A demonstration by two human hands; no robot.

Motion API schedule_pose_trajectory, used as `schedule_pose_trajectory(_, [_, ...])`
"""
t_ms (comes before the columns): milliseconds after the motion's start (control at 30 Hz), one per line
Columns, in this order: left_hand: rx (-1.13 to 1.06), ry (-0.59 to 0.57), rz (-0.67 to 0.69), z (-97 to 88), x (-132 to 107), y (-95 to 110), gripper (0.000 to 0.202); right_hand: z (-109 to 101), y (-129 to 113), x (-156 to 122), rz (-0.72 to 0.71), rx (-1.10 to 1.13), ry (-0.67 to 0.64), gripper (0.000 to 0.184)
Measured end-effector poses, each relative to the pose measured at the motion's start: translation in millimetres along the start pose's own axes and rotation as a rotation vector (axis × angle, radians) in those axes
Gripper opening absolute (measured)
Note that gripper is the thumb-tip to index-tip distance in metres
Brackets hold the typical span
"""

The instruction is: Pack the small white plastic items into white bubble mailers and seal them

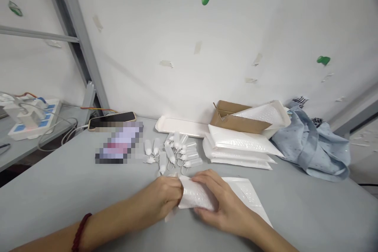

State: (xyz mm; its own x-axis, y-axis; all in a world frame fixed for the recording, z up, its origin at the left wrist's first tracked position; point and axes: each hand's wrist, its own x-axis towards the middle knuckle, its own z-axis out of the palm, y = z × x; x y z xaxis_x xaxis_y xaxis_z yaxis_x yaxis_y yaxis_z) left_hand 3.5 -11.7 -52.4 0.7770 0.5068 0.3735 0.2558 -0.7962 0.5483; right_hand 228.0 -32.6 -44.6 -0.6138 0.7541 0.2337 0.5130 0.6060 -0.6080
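A white bubble mailer (197, 195) is bowed into a rounded shape near the front of the table. My right hand (226, 204) is wrapped round it from the right, thumb below and fingers on top. My left hand (165, 197) is closed at the mailer's left end, its fingertips out of sight at the mouth. Whatever those fingers hold is hidden. A pale flap (170, 215) shows under the left hand. Just beyond the hands lie several small white dropper bottles (169, 152) with thin curved tips. Another flat mailer (246, 195) lies partly under my right forearm.
Stacked bubble mailers (239, 145) and a brown cardboard box (254, 122) holding more stand at the back right, beside a light blue cloth bag (315, 145). Back left are a phone (113, 120), a second, blurred-out phone (120, 143) and a power strip (38, 120) with cables.
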Motion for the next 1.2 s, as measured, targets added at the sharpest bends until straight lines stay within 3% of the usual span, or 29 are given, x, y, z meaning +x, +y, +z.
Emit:
schedule_pose_trajectory(200, [0.393, 0.115, 0.121, 7.2, -8.0, -0.5, 0.026, 2.2, -6.3, -1.0, -0.034, 0.027, -0.018, 0.057])
schedule_pose_trajectory(300, [0.403, 0.109, 0.12, -3.3, -7.1, 1.2, 0.029, 0.6, -5.3, -0.3, -0.037, 0.027, -0.015, 0.056])
schedule_pose_trajectory(367, [0.346, 0.102, 0.037, -17.9, -6.4, -1.5, 0.025, -2.0, -2.6, 0.4, -0.024, 0.016, -0.005, 0.054])
schedule_pose_trajectory(500, [0.347, 0.041, -0.294, -53.0, -11.1, -17.5, 0.024, -9.0, 5.3, 1.5, 0.037, -0.026, 0.022, 0.05])
schedule_pose_trajectory(600, [0.392, -0.08, -0.354, -65.3, -17.4, -28.0, 0.038, -11.5, 9.6, 2.6, 0.066, -0.045, 0.036, 0.048])
schedule_pose_trajectory(767, [0.398, -0.158, -0.28, -51.5, -17.7, -28.4, 0.052, -10.2, 9.6, 3.8, 0.067, -0.061, 0.02, 0.048])
schedule_pose_trajectory(900, [0.389, -0.172, -0.261, -43.5, -12.0, -24.9, 0.039, -9.9, 8.6, 3.6, 0.064, -0.066, 0.015, 0.047])
schedule_pose_trajectory(1000, [0.249, -0.078, -0.272, -49.8, -8.4, -19.5, 0.029, -10.3, 8.2, 4.2, 0.061, -0.069, 0.026, 0.047])
schedule_pose_trajectory(1200, [-0.224, 0.299, -0.466, -67.5, -1.1, -0.4, 0.012, -10.5, 6.7, 4.4, 0.069, -0.075, 0.027, 0.048])
